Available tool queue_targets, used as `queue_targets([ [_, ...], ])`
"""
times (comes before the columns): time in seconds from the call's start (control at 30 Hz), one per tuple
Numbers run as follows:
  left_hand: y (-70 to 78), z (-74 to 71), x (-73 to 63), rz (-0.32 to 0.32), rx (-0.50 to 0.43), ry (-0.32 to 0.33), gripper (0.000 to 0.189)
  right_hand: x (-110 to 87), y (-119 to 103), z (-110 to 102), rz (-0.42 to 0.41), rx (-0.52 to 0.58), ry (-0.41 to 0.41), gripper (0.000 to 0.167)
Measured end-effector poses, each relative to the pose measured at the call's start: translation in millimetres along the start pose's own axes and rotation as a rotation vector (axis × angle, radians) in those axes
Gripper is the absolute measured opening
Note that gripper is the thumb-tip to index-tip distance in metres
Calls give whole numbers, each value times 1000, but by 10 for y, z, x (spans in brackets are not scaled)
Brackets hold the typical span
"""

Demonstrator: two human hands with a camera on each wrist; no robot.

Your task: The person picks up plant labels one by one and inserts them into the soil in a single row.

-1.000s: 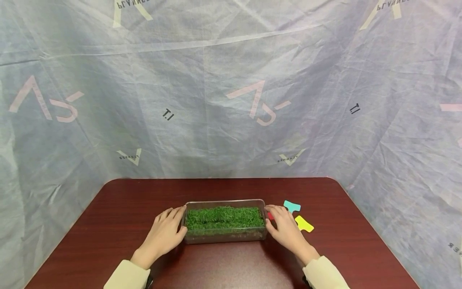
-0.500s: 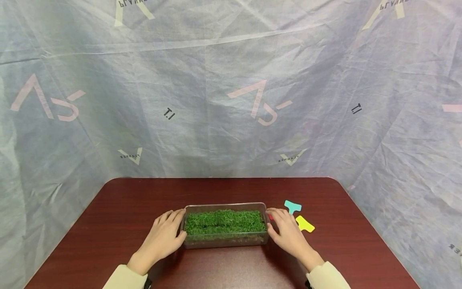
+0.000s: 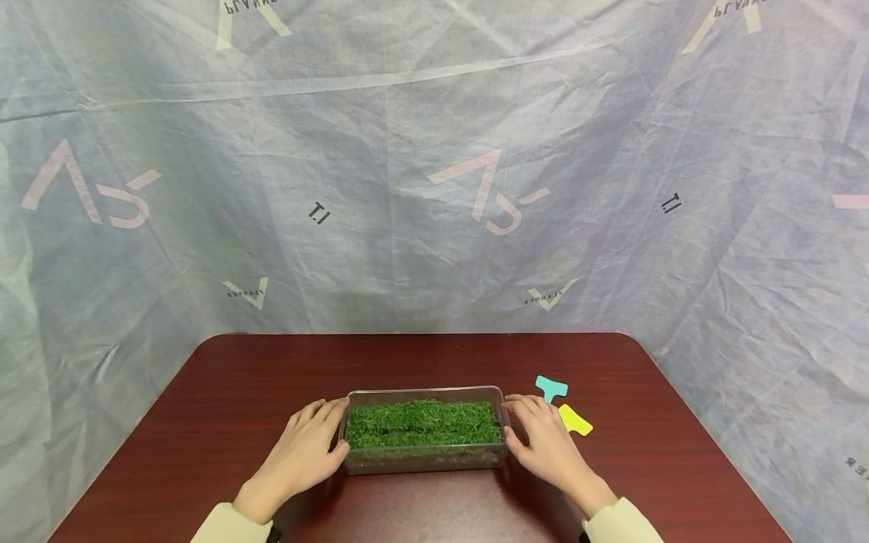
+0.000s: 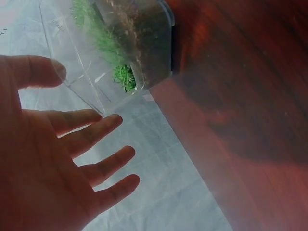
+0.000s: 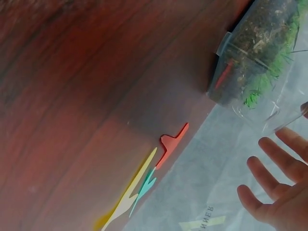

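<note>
A long clear plastic box point(image 3: 426, 460) sits on the table, with soil and two strips of green grass point(image 3: 424, 422) inside. At its left end is my left hand point(image 3: 299, 452), fingers spread and mostly straight. In the left wrist view the thumb and forefinger of that hand point(image 4: 53, 154) touch the rim's corners, the other fingers free. My right hand point(image 3: 546, 445) touches the opposite end in the same way. Only part of it point(image 5: 284, 178) shows in the right wrist view. A red plant label point(image 5: 171, 144) lies beyond the right fingers, mostly hidden in the head view.
A turquoise T-shaped plant label point(image 3: 551, 387) and a yellow one point(image 3: 575, 421) lie right of the box. The dark red wooden table point(image 3: 271, 362) has rounded back corners. Grey printed cloth point(image 3: 380, 188) hangs behind and on both sides.
The box has come a little nearer to me, with both hands moving along at its ends. The turquoise and yellow labels have stayed in place.
</note>
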State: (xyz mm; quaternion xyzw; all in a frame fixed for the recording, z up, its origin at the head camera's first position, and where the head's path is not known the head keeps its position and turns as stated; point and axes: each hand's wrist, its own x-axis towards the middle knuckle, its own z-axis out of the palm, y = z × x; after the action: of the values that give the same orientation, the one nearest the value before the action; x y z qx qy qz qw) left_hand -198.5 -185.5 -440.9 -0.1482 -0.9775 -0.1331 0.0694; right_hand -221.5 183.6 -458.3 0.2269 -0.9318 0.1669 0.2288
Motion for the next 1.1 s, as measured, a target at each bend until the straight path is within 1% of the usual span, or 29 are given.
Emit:
queue_targets([
  [0.13,5,-26,6,6,13,-5,54,4,2,-9,2,-13,-10,27],
  [0.27,6,-45,7,6,11,-3,53,9,16,-8,18,2,-3,29],
  [0.43,-9,-16,8,4,-23,11,50,16,68,11,54,-2,24,29],
  [0.6,-22,19,29,1,-31,25,48,40,154,30,58,-10,42,27],
  [0.73,-27,39,68,-2,-31,36,47,62,235,42,74,-16,25,28],
  [0.83,-33,58,96,-10,-38,48,47,74,286,53,94,-25,-5,29],
  [0.93,-46,89,123,-14,-42,75,46,90,336,69,109,-34,-27,30],
  [1.1,-66,150,163,5,-27,157,45,132,411,85,120,-49,-60,30],
])
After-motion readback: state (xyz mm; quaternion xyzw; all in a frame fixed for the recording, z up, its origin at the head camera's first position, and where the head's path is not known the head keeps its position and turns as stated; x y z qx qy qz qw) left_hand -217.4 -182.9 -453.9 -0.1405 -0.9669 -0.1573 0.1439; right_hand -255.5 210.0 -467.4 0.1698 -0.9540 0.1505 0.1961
